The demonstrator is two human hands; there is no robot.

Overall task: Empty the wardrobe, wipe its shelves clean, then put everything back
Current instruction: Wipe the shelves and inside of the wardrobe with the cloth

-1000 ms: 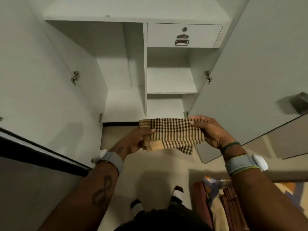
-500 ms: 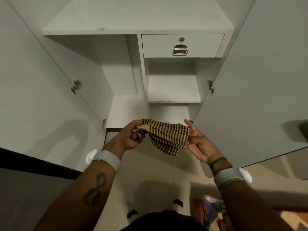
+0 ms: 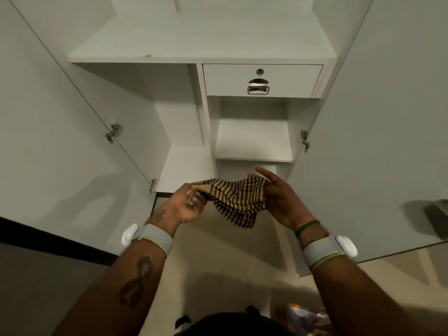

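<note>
A brown-and-tan checked cloth [image 3: 236, 202] hangs bunched between my two hands, in front of the open white wardrobe [image 3: 201, 57]. My left hand [image 3: 186, 206] grips the cloth's left end with curled fingers. My right hand [image 3: 278, 197] holds the right end against its palm with the thumb, while the index finger points straight up. The wardrobe's shelves [image 3: 253, 139] and its left compartment [image 3: 184, 168] are bare. A closed drawer [image 3: 261, 80] with a metal handle sits at the top right.
Both wardrobe doors stand open, the left door [image 3: 60, 141] and the right door [image 3: 375, 141] flanking my arms. Beige floor [image 3: 218, 263] lies below. Colourful folded fabric [image 3: 300, 314] lies on the floor at the bottom right.
The cloth went from stretched flat between my hands to bunched and drooping. My hands came closer together, and the view tilted up to show more of the wardrobe's top shelf.
</note>
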